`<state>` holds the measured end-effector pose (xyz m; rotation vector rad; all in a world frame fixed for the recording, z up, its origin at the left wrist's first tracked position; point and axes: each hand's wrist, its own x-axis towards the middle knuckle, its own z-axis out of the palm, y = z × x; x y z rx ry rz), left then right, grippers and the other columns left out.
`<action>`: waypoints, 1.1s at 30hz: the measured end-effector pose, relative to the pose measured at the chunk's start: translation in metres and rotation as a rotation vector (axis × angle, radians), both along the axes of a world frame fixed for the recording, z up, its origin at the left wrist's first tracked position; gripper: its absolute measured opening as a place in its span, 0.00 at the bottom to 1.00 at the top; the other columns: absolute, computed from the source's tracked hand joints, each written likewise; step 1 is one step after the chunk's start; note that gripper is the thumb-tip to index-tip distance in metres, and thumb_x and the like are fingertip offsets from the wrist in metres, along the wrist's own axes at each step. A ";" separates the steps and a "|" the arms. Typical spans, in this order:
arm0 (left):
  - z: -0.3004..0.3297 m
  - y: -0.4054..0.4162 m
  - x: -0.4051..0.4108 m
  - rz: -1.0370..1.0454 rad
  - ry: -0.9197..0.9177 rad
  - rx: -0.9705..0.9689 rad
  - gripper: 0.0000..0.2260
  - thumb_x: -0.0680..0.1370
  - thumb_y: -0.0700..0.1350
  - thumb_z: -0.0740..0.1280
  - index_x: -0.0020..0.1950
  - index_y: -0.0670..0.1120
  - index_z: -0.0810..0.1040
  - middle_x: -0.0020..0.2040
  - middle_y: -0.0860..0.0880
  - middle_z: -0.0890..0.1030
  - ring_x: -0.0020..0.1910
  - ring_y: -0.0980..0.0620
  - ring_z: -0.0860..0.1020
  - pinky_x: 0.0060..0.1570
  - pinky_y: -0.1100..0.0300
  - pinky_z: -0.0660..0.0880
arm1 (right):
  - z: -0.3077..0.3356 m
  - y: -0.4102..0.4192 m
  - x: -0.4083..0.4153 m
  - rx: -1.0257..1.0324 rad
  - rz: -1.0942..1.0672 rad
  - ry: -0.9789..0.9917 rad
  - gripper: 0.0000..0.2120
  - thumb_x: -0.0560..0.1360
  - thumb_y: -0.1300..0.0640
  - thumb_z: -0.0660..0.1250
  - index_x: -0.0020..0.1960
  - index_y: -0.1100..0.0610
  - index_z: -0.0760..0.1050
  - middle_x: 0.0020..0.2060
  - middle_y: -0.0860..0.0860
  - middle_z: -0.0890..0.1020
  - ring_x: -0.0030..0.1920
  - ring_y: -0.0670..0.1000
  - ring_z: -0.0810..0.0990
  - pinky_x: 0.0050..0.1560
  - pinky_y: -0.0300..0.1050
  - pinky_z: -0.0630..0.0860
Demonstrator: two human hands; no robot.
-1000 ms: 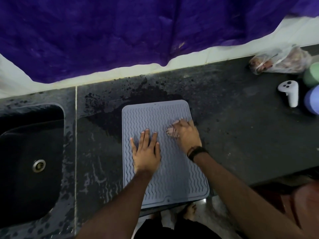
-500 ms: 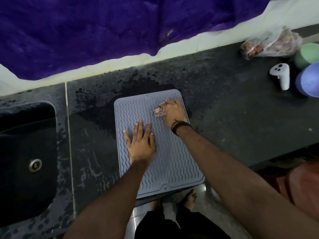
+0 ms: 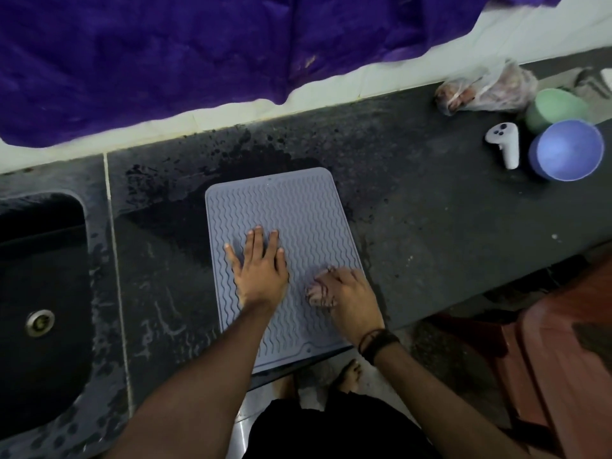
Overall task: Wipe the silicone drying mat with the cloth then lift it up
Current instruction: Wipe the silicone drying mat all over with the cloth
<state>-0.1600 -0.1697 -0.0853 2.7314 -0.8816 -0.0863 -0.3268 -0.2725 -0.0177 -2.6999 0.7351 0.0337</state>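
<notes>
A grey-blue silicone drying mat (image 3: 298, 207) with wavy ridges lies flat on the dark counter (image 3: 430, 226), its near end overhanging the counter edge. My left hand (image 3: 260, 270) presses flat on the mat's middle with straight, spread fingers. My right hand (image 3: 347, 293) sits on the mat's right side near the edge, its fingers curled over a small pinkish cloth (image 3: 318, 293) bunched beneath them. Most of the cloth is hidden under that hand.
A black sink (image 3: 39, 293) with a metal drain is set into the counter at the left. At the far right stand a blue bowl (image 3: 566, 150), a green cup (image 3: 556, 107), a white controller (image 3: 505, 144) and a plastic bag (image 3: 486, 91). The counter around the mat is wet.
My right hand has drawn the cloth from the mat's far right corner back toward me along its right side. My left hand stays pressed on the mat's middle.
</notes>
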 end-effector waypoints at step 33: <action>0.003 -0.001 -0.003 0.021 0.014 0.014 0.23 0.85 0.55 0.48 0.80 0.53 0.64 0.81 0.47 0.63 0.81 0.48 0.55 0.73 0.39 0.27 | 0.006 0.040 -0.052 -0.044 -0.058 0.173 0.25 0.76 0.61 0.62 0.72 0.52 0.64 0.70 0.53 0.65 0.63 0.57 0.67 0.66 0.52 0.70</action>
